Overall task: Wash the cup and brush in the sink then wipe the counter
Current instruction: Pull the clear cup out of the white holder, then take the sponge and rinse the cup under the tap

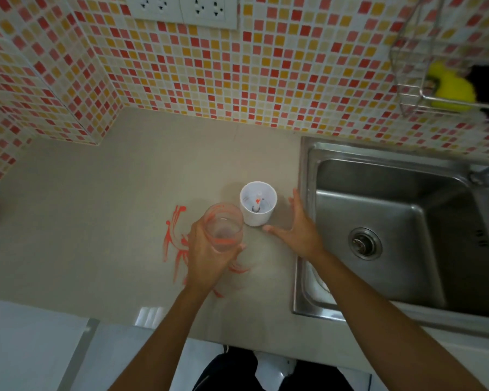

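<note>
Left hand (206,258) wrapped round clear red-smeared plastic cup (223,227), over red paint streaks (173,238) on beige worktop (96,221). Right hand (299,230) spread, fingers straight, just beside white cup (258,204) holding small brush (257,203). Steel sink (393,221) right.

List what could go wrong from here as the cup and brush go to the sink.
1. The left hand grips a clear cup smeared with red paint; if the wall is slick it could slip.
2. The open right hand hovers beside the white cup holding the brush; a nudge might tip it.
3. Forearms passing over the red paint smears on the counter could spread them.
</note>
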Tool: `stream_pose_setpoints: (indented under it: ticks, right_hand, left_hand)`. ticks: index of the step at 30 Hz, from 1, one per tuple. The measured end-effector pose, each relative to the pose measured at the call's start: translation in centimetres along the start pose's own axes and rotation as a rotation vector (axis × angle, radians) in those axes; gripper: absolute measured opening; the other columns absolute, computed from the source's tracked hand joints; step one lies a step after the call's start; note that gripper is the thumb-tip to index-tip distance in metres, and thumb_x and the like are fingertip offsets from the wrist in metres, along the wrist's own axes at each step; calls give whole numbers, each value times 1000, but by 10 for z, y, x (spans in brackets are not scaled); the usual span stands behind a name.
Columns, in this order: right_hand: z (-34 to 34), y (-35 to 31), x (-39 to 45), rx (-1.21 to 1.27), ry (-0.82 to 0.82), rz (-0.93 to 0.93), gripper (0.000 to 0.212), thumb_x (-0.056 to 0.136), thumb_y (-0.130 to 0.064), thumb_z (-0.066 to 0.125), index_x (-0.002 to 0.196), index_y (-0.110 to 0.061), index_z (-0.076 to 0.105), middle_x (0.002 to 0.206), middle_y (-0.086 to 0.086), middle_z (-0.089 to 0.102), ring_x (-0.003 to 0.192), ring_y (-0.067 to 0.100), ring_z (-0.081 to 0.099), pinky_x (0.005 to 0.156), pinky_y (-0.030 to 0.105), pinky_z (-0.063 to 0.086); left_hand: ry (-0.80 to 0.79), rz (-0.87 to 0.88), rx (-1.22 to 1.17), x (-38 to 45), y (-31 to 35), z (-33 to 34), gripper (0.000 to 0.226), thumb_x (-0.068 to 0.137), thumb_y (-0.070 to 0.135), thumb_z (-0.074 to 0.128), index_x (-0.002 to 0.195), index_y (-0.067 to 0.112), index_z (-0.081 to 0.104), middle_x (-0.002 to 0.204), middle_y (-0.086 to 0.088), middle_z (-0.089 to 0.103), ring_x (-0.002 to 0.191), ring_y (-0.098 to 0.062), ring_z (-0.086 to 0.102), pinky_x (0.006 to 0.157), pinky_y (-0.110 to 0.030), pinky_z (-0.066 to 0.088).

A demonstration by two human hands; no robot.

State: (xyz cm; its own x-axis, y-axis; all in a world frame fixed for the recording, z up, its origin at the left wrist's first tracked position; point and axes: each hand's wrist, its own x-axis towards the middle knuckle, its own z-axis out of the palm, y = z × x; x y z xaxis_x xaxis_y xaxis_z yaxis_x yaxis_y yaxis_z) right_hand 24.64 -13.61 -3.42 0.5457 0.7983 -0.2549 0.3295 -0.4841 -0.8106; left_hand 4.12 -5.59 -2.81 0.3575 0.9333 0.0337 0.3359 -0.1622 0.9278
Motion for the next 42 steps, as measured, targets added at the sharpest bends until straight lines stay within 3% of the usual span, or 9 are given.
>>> stream_pose_setpoints:
  ticks: [3,7,10,15,18,23,29,35,42]
  right_hand:
    - [-35,36,-40,-29,41,26,97,81,-50,68,152,-31,5,157,-4,24,141,16,28,114,42,28]
    - [-88,112,-92,-257,41,172,86,84,-60,55,151,-27,12,155,3,28,140,23,30,112,42,30]
    - [-128,165,-124,-387,51,247,72,89,-52,52,148,-18,27,150,10,36,138,26,33,111,41,29]
    - [-189,221,-149,-582,30,263,50,98,-39,40,139,-10,40,142,12,45,135,28,33,115,40,19]
    - [-211,233,-148,-657,34,242,40,98,-31,39,130,-8,46,131,13,51,126,28,40,113,38,20]
    - [-216,255,-141,-720,-32,245,63,89,-46,12,119,-9,55,127,13,56,126,28,41,113,39,22]
    - [-216,251,-141,-803,-64,245,58,97,-38,24,139,0,40,145,17,41,139,26,30,119,44,10]
    - [-214,256,-139,-838,-66,243,62,97,-40,21,142,1,34,148,18,37,140,29,27,119,44,9]
    - [-214,262,-138,-821,-36,214,59,97,-39,22,139,0,38,143,18,43,135,28,34,119,43,12]
  left_hand:
    - [-65,35,12,-35,14,26,82,47,17,95,106,43,43,105,22,52,100,10,54,87,-2,39]
    - [-228,-5,57,-68,24,77,83,52,33,93,117,27,42,116,4,50,112,-13,51,96,-12,39]
    - [-333,42,127,-85,40,125,78,56,31,91,118,20,46,117,4,48,111,-17,51,94,-30,46]
    - [-487,91,262,-100,65,195,81,59,29,87,127,16,45,119,6,43,108,-10,48,92,-21,41]
    - [-554,147,455,-102,69,230,80,59,31,85,127,12,46,123,-5,48,110,-20,49,93,-31,46]
    - [-610,234,837,-103,84,271,74,67,38,78,128,11,46,126,-12,46,112,-32,47,91,-40,41]
    - [-652,343,1059,-99,86,301,72,73,60,67,127,19,42,123,-8,44,110,-28,44,93,-39,39]
    - [-626,471,1338,-90,101,317,70,69,41,73,127,20,39,118,-8,44,104,-25,44,91,-37,39]
    - [-529,561,1583,-75,132,325,68,71,23,73,128,17,37,119,-11,45,107,-27,45,104,-45,32]
